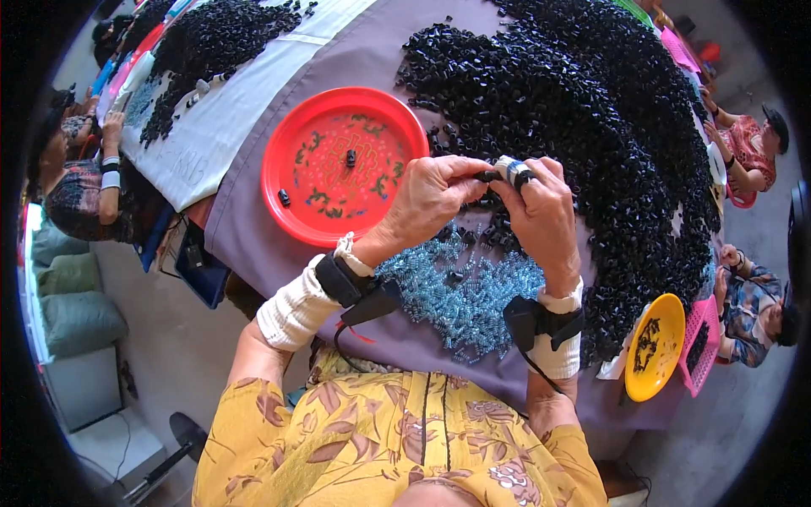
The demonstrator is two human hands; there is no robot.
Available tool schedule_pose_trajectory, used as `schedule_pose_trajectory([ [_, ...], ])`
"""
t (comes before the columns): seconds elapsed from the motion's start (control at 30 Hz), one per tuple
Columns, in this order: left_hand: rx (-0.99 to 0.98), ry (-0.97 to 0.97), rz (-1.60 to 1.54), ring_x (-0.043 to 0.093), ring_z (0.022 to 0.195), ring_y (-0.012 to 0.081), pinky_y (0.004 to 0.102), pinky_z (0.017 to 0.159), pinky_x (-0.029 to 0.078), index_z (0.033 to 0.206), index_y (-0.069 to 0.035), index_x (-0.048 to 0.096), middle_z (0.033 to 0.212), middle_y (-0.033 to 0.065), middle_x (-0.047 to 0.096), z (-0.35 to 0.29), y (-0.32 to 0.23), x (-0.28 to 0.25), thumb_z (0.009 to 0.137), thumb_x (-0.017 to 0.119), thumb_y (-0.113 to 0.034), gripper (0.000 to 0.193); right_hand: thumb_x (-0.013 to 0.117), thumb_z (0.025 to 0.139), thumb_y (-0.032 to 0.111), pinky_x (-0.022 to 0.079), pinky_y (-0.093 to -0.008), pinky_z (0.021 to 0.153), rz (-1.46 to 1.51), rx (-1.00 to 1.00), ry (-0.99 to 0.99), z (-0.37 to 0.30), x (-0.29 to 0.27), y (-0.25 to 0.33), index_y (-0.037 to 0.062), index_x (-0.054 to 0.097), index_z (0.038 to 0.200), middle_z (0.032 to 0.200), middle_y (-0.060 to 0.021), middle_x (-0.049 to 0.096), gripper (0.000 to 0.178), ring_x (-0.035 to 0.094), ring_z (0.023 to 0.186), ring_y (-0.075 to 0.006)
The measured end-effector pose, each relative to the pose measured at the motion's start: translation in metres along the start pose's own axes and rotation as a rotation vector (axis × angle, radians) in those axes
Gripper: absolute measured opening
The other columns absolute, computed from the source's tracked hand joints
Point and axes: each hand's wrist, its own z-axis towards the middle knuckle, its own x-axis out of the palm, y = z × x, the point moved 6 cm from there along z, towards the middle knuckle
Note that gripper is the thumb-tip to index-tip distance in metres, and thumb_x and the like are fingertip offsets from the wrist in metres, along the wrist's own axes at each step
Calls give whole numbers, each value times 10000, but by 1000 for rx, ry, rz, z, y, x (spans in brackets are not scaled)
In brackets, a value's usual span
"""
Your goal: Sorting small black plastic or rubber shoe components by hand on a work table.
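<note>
My left hand [429, 193] and my right hand [541, 207] meet above the near edge of the black pile. Both pinch a small black plastic piece [487, 176] between their fingertips; its exact shape is mostly hidden. White and dark wrapping covers a finger of my right hand. Under my wrists lies a heap of small light-blue, see-through pieces [460, 296], too fine to name. Left of my hands sits a red plate [279, 221] with two black pieces, one near its middle [351, 158] and one by its left side [284, 197].
A large pile of black plastic pieces [541, 93] spreads over the purple cloth [338, 76]. At right stand a yellow plate [639, 384] and a pink basket [694, 387]. Other people sit along both sides; another black pile [224, 42] lies at far left.
</note>
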Motion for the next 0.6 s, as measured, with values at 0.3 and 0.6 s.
schedule_pose_trajectory([
  [0.3, -17, -10, 0, 569, 735, 49, 202, 668, 494, 1068, 2, 638, 836, 12, 650, -1, -3, 0, 851, 568, -1, 228, 616, 813, 118, 416, -386, 767, 1, 33, -2, -6, 3, 0, -15, 620, 812, 814, -137, 605, 133, 568, 771, -283],
  [0.6, 3, -1, 3, 567, 737, 54, 205, 661, 489, 1060, 2, 640, 837, 8, 643, -2, 0, -2, 848, 589, -14, 218, 641, 791, 120, 414, -368, 735, 53, 20, -16, -3, -3, -3, -2, 625, 807, 745, -119, 610, 124, 566, 690, -273],
])
